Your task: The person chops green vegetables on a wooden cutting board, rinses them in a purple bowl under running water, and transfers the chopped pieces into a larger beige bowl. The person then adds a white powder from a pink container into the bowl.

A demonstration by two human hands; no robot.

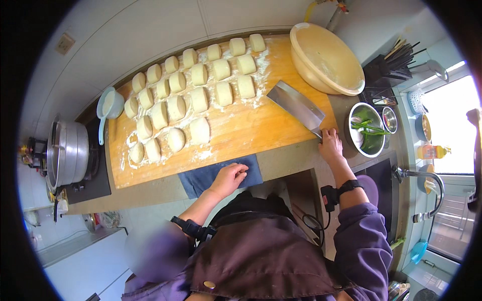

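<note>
My right hand [331, 144] is closed around the handle of a cleaver [296, 105] at the board's right end. Its broad steel blade lies flat on the wooden board [248, 126]; the fingers hide most of the handle. Loosely curled, my left hand [230, 177] hovers over or rests on a blue cloth [218, 175] at the counter's front edge, with nothing seen in it. Cut pieces of pale dough [199, 99] stand in several rows across the floured board. A rounder dough piece [136, 152] sits near the front left corner.
Behind the cleaver stands a large cream basin [327, 60]. Right of the board is a steel bowl [369, 145] of green peppers, then the sink faucet [421, 175]. A light-blue scoop [110, 104] touches the left side, near an aluminium steamer pot [69, 154] on the stove.
</note>
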